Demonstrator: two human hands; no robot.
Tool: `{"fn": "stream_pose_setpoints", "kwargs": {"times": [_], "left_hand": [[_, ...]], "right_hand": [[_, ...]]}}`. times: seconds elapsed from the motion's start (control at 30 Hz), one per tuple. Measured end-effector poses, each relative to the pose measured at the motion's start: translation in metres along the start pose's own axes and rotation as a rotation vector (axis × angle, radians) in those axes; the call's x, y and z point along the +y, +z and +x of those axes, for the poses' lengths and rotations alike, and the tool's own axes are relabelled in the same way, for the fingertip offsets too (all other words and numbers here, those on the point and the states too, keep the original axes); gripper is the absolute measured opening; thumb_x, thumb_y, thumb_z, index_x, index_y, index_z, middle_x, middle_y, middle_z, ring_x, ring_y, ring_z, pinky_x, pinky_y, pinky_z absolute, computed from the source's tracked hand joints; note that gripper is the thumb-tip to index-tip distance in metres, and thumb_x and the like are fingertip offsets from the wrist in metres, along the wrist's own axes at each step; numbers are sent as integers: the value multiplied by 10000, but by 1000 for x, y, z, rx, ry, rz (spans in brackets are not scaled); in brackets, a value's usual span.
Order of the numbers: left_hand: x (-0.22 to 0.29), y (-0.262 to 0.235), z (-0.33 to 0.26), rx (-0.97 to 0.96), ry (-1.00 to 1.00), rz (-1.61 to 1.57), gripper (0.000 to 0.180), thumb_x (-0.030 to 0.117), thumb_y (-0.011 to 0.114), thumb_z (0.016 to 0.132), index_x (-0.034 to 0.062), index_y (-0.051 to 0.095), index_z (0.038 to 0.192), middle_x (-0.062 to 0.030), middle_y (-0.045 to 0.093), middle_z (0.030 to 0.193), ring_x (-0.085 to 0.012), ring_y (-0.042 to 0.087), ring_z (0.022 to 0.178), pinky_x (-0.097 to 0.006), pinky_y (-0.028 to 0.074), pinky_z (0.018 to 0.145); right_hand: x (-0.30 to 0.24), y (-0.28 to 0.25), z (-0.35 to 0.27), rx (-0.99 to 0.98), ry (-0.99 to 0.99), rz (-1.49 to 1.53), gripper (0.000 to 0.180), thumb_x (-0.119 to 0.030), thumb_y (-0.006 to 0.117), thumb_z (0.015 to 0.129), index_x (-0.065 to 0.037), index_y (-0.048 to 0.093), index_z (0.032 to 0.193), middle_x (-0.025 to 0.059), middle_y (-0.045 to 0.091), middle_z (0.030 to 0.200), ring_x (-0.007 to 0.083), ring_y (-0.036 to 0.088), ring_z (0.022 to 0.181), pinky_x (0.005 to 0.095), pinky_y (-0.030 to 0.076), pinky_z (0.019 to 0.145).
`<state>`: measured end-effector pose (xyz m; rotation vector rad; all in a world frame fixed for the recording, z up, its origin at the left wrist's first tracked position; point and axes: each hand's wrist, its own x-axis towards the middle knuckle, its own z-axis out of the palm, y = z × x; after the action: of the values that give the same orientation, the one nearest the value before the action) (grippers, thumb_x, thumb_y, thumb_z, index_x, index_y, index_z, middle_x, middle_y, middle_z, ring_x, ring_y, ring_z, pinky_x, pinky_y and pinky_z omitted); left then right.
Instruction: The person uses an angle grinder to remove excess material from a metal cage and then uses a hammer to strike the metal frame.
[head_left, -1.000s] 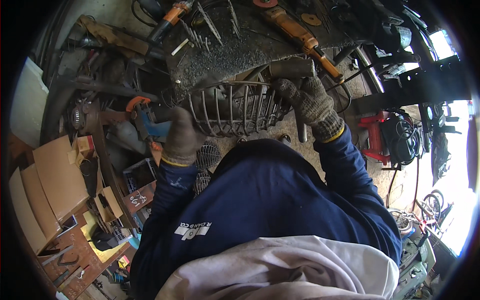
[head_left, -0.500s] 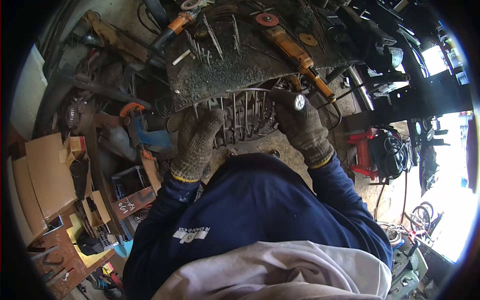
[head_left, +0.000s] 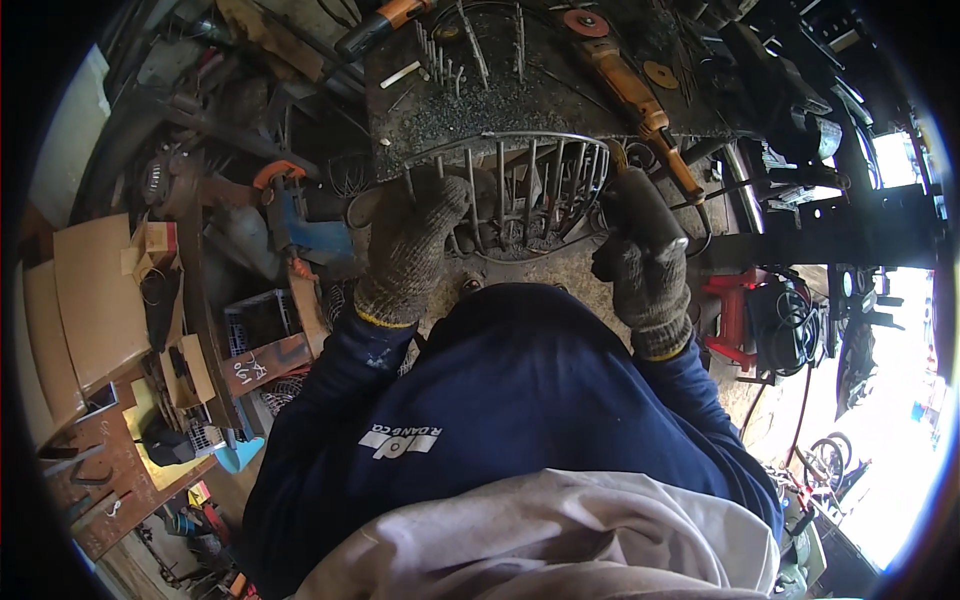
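Metal basket [head_left: 501, 190], its left end gripped by the left fingers [head_left: 450, 198], lies beside the right fingers [head_left: 608, 263] clutching a hammer [head_left: 648, 212].

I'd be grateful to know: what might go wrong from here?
Only the left hand appears to hold the basket, so it might twist or slip. The hammer in the right hand is close by and could knock it. The grinder seems to overhang the bench, so a bump might shift it.

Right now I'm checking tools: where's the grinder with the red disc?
In the head view, the grinder lies near the top, right of centre, on the dark worktop.
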<state>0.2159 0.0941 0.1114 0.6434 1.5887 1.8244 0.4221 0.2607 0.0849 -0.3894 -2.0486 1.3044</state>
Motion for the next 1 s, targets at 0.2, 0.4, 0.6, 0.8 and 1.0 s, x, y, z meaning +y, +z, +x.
{"fn": "stream_pose_setpoints", "kwargs": {"times": [0.2, 0.4, 0.6, 0.8, 1.0], "left_hand": [[-18, -3, 4, 9, 99, 185, 226, 158, 643, 924, 4, 600, 1084, -67, 654, 918, -107, 634, 748, -233, 494, 598], [-24, 5, -12, -110, 219, 555, 283, 290, 565, 980, 23, 628, 1047, -15, 637, 790, -75, 558, 616, -220, 414, 545], [-37, -12, -22, -288, 323, 1123, 560, 58, 692, 771, 105, 559, 1313, -69, 619, 1265, -249, 625, 1076, -431, 463, 865], [-35, 7, -7, -89, 243, 393, 259, 265, 591, 961, 12, 604, 1009, -25, 602, 770, -78, 541, 622, -233, 422, 538], [-7, 28, -7, -90, 128, 244, 312, 315, 585, 963, 4, 620, 974, -23, 617, 754, -75, 537, 604, -233, 406, 531]], "right_hand": [[0, 23, -5, -88, 289, 155, 561, -294, 584, 954, 58, 420, 1359, 176, 569, 1276, 211, 636, 869, 313, 541, 699], [-55, 17, 13, -210, 194, -380, 389, -208, 652, 863, -26, 580, 1198, 154, 676, 978, 307, 682, 882, 369, 551, 750], [-63, 17, 16, -198, 314, -352, 397, -231, 683, 831, -28, 596, 1161, 149, 685, 929, 325, 691, 853, 379, 553, 745], [-77, 1, 1, -171, 152, -218, 492, -186, 726, 770, -20, 591, 1213, 152, 692, 938, 316, 694, 844, 385, 556, 760], [-60, 16, 16, -287, 381, -437, 376, -270, 590, 924, 36, 573, 1142, 149, 692, 878, 256, 695, 774, 366, 536, 674]]}}
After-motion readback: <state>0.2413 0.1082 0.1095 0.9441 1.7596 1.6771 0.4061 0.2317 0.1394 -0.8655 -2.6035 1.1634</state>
